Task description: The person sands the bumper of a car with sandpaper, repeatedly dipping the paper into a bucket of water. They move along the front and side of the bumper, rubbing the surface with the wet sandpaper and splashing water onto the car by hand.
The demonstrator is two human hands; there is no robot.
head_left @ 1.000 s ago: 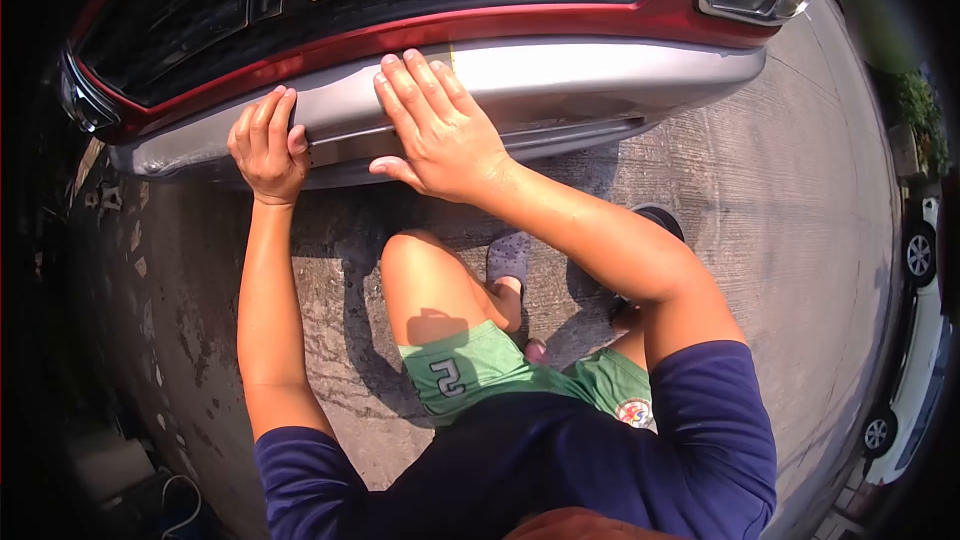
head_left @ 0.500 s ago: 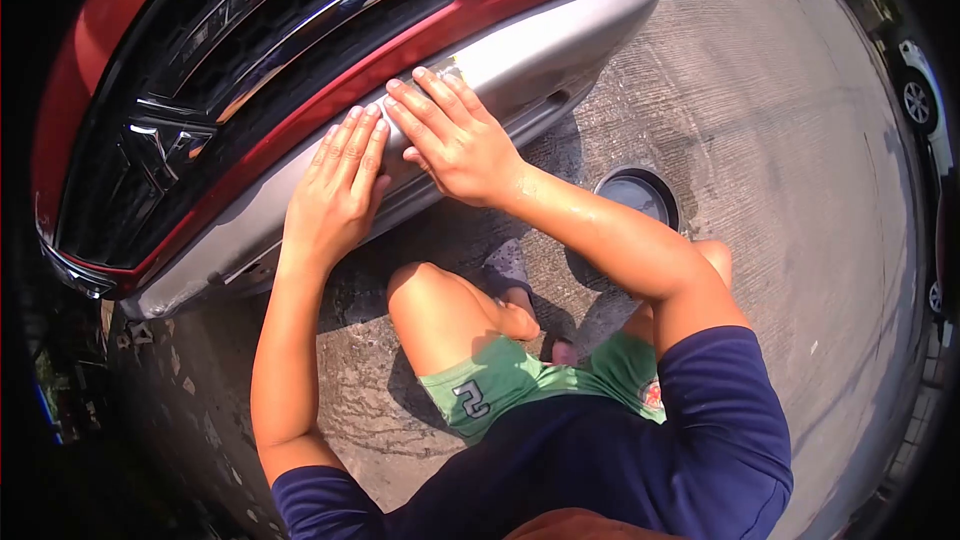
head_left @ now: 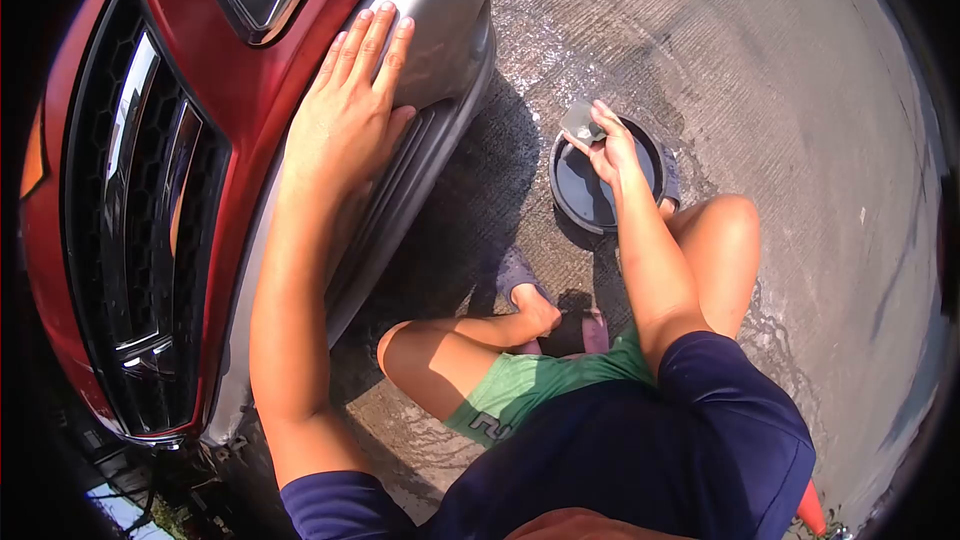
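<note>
The left hand lies open on the bumper, while the right hand grips a thin greyish piece, the bucket just beneath.

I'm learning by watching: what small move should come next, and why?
Probably dip the pale piece into the bucket: the right hand holds it by the rim, the concrete nearby looks wet, and the left hand rests on the car's bumper.
</note>
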